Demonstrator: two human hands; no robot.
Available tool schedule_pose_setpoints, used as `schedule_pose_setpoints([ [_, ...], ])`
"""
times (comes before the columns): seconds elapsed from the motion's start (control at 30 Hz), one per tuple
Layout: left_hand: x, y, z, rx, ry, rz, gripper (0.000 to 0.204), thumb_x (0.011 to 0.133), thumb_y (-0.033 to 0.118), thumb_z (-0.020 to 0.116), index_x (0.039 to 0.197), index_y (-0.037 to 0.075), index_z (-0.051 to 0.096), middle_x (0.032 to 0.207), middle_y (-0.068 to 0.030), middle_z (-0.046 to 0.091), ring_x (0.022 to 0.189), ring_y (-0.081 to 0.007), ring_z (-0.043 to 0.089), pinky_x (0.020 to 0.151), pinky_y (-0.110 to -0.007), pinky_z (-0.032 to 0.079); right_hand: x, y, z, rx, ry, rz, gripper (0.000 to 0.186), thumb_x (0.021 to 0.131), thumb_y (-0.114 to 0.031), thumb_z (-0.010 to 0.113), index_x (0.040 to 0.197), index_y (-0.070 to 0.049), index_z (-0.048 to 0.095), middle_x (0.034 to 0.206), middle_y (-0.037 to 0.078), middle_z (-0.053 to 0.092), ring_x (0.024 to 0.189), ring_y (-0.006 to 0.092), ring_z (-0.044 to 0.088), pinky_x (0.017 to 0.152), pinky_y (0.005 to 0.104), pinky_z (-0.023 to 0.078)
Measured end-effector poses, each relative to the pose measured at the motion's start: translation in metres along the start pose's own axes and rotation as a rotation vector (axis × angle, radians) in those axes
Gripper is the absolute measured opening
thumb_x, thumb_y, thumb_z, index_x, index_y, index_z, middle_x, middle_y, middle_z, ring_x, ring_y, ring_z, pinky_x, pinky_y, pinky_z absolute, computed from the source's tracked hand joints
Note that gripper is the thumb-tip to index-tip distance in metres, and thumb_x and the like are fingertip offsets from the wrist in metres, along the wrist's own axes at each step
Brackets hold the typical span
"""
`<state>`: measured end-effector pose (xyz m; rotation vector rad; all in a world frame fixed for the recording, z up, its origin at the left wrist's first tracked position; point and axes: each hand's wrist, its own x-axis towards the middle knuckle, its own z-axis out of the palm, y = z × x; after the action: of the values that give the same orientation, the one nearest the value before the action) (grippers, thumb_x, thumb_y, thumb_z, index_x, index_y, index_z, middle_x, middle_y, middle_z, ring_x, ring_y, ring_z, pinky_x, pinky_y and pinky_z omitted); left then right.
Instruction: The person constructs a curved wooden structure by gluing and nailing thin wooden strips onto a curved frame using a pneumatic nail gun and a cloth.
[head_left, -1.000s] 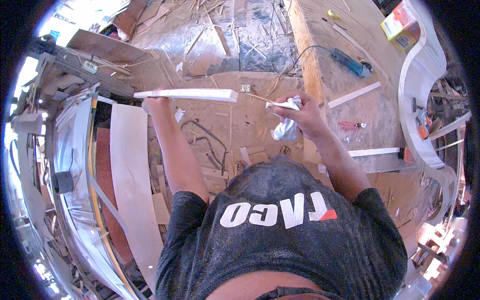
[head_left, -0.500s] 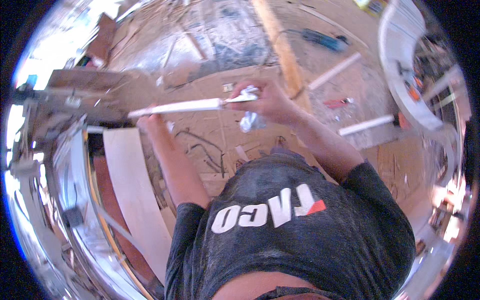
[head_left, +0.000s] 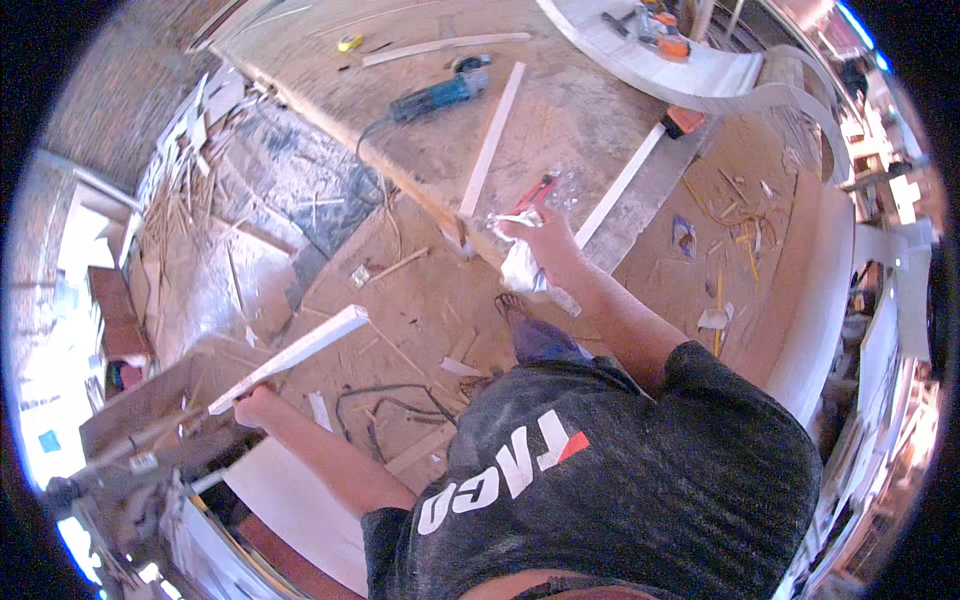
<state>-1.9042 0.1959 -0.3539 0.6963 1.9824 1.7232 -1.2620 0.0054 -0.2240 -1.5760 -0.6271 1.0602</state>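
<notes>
My left hand (head_left: pixel 258 408) is closed around the lower end of a white strip of wood (head_left: pixel 310 350), which slants up and to the right, clear of the floor. Over the near edge of a low work board, my right hand (head_left: pixel 550 245) grips a crumpled white cloth or plastic (head_left: pixel 520 268) that hangs below the fingers. Just beyond those fingers, a red-handled tool (head_left: pixel 543 186) lies on the board; its exact kind is hard to make out.
A teal angle grinder (head_left: pixel 435 100) rests on the board (head_left: pixel 570 130) near a pale strip (head_left: pixel 495 140). Another white strip (head_left: pixel 622 187) has an orange-and-black piece at its end. A curved white panel (head_left: pixel 640 75) stands far right. Black cable (head_left: pixel 385 395) and wood scraps litter the floor.
The view has swung right. My right hand has drawn away from the strip to the board beside the red-handled tool, cloth still in it. My left hand keeps the strip, now tilted.
</notes>
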Motion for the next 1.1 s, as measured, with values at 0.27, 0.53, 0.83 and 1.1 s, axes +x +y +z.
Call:
schedule_pose_setpoints([
  [0.27,-0.152,0.084,0.191,-0.681,-0.242,-0.41,0.025,0.097,0.026,0.059,0.106,0.005,0.07,0.084,-0.0113,0.06,0.071,-0.0273,0.058,0.06,-0.042,0.051,0.123,0.06,-0.06,0.135,0.321,0.12,0.034,0.092,-0.022,0.078,0.119,-0.007,0.065,0.096,0.007,0.068,0.085,0.0174,0.069,0.066,0.0372,0.057],
  [0.53,-0.217,0.15,0.216,-0.912,-0.509,-0.516,0.027,0.105,0.03,0.052,0.117,0.009,0.065,0.075,-0.0042,0.051,0.059,-0.0166,0.045,0.052,-0.031,0.041,0.116,-0.008,-0.047,-0.889,0.529,-0.779,0.034,0.098,-0.027,0.066,0.123,-0.003,0.067,0.094,0.014,0.071,0.085,0.0206,0.074,0.074,0.035,0.058],
  [0.83,-0.381,0.227,0.266,-1.039,-1.098,-0.5,0.041,0.105,0.031,0.052,0.144,0.018,0.057,0.082,-0.0001,0.054,0.065,-0.0125,0.048,0.054,-0.028,0.042,0.029,-0.037,-0.07,-0.031,-0.567,-0.12,0.035,0.107,-0.032,0.055,0.124,-0.006,0.072,0.104,0.003,0.071,0.1,0.0133,0.065,0.09,0.0334,0.051],
  [1.1,-0.51,0.234,0.218,-1.007,-1.437,-0.637,0.048,0.105,0.037,0.048,0.151,0.025,0.047,0.085,0.0002,0.054,0.068,-0.0136,0.05,0.059,-0.031,0.047,-0.086,-0.037,-0.098,0.119,-0.49,0.184,0.047,0.104,-0.045,0.06,0.128,-0.005,0.068,0.119,0.004,0.068,0.11,0.0148,0.061,0.093,0.0376,0.05],
])
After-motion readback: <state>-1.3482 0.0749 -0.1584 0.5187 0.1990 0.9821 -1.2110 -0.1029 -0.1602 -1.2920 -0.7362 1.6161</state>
